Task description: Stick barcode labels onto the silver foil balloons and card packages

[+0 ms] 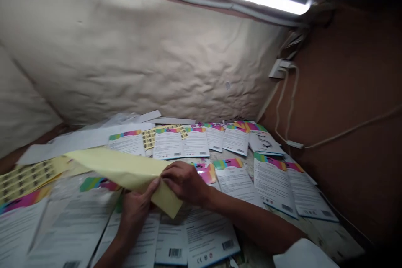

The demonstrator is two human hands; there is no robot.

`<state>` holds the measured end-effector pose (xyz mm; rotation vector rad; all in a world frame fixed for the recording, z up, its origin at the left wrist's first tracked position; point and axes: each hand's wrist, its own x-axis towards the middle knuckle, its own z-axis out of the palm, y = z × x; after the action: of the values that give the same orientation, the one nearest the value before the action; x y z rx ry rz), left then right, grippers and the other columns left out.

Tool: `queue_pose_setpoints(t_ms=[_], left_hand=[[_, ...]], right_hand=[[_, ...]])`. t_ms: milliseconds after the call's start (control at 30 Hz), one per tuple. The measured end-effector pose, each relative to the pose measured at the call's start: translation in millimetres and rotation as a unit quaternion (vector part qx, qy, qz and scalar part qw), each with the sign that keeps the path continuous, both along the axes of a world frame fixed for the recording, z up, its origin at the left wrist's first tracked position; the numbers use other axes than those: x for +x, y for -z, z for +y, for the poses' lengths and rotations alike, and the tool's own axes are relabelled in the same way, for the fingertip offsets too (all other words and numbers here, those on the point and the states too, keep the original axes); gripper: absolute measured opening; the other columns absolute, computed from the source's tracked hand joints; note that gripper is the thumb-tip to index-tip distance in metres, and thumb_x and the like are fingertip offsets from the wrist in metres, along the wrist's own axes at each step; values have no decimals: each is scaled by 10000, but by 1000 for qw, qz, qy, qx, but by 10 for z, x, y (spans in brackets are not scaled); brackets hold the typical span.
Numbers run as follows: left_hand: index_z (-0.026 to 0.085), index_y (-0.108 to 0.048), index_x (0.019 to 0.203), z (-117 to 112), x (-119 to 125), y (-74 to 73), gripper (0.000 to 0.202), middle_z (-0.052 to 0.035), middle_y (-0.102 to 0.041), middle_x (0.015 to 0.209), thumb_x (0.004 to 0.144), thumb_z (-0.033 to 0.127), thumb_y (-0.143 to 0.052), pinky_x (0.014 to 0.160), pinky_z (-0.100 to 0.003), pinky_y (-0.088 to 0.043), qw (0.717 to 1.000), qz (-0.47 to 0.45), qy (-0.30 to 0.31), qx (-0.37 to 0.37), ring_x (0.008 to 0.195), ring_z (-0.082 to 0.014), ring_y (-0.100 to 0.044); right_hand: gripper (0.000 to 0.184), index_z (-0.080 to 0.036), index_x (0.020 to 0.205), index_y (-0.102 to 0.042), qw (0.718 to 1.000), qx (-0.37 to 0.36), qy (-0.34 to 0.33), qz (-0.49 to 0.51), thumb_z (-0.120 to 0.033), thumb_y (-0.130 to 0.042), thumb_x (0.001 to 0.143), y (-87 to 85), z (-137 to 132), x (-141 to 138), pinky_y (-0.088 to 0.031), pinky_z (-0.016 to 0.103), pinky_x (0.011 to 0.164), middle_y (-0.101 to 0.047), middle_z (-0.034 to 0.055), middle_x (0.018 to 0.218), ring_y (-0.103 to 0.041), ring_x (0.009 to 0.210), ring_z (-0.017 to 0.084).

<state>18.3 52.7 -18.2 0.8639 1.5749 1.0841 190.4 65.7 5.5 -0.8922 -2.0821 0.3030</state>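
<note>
While both hands point(135, 207) point(185, 182) pinch, yellow sheet point(122, 167) arches (glossy).

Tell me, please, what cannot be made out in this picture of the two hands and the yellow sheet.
All in the head view:
The left hand's fingers: hidden behind the yellow sheet.
The sheet's fold under the right hand: hidden by that hand.
The small text on the printed cards: too small and blurred to read.
The sticker sheet's designs: too small, and the left edge cuts the sheet off.
The nearest cards' lower ends: cut off by the bottom edge.
</note>
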Motion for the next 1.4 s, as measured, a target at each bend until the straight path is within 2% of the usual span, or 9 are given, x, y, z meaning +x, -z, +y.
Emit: queue_pose_setpoints(t_ms=[167, 400, 533, 700, 867, 1000, 1067, 1233, 1400], left_hand=[[66, -729, 939, -15, 18, 22, 417, -151, -753, 953, 654, 354, -829, 676, -270, -588, 994, -75, 16, 79, 861, -269, -724], [53, -699, 1054, -38, -19, 14, 516, -175, -737, 1014, 681, 395, -802, 702, -305, -588, 985, -100, 43, 137, 885, -290, -715], [38, -732, 989, -64, -24, -1, 458, -180, -748, 949, 713, 402, -761, 666, -308, -581, 987, -40, 84, 132, 817, -301, -722], [88, -763, 915, -88, -30, -23, 381, -130, -764, 848, 665, 376, -777, 678, -277, -570, 989, 29, 71, 123, 837, -307, -722], [103, -758, 748, -83, -42, -27, 375, -119, -760, 766, 651, 465, -760, 641, -286, -551, 988, 89, 104, 75, 804, -323, -716], [138, -696, 534, -86, -40, -79, 396, -96, -723, 609, 631, 517, -754, 592, -284, -527, 987, 122, 90, 51, 750, -328, -702], [161, -648, 450, -106, -35, -133, 432, -86, -694, 544, 619, 546, -747, 553, -285, -509, 986, 142, 82, 41, 689, -321, -688], [195, -611, 401, -128, 1, -207, 407, -77, -708, 576, 607, 521, -741, 581, -289, -509, 985, 153, 80, 14, 703, -321, -681], [213, -634, 420, -72, 10, -127, 379, -58, -654, 480, 600, 534, -727, 609, -309, -516, 985, 145, 88, 10, 655, -311, -658]], right_hand=[[189, -212, 977, -710, 995, -78, -37, 58, -118, -596, 860, -9, 34, 1, -537, 301, 802, -704, 53, 970, -662, 903, 178], [201, -214, 1050, -690, 996, -71, -19, 43, -182, -634, 860, -7, 19, -38, -541, 335, 821, -685, 72, 1030, -650, 952, 203], [163, -200, 1015, -680, 999, -35, 8, 14, -205, -656, 853, 8, 20, -34, -540, 350, 802, -686, 88, 1003, -648, 936, 222], [139, -181, 943, -685, 999, 14, 26, -26, -137, -567, 884, 6, -3, -43, -531, 329, 775, -706, 94, 940, -657, 874, 212], [117, -189, 885, -678, 997, 20, 50, -56, -147, -570, 875, -77, 87, 36, -511, 264, 727, -710, 51, 864, -661, 803, 172], [139, -202, 951, -672, 987, 42, 129, -87, -221, -536, 930, -201, 458, 693, -496, 255, 781, -709, 39, 932, -658, 871, 157], [178, -213, 979, -677, 960, 58, 230, -150, -264, -509, 952, -239, 668, 1268, -487, 267, 825, -708, 46, 992, -653, 929, 167], [240, -141, 941, -694, 909, 39, 361, -203, -232, -472, 947, -127, 1067, 2687, -470, 320, 755, -703, 143, 965, -652, 865, 240], [235, -132, 943, -688, 887, 25, 378, -265, -219, -470, 950, 122, 1296, 3283, -448, 297, 722, -700, 134, 947, -642, 824, 227]])
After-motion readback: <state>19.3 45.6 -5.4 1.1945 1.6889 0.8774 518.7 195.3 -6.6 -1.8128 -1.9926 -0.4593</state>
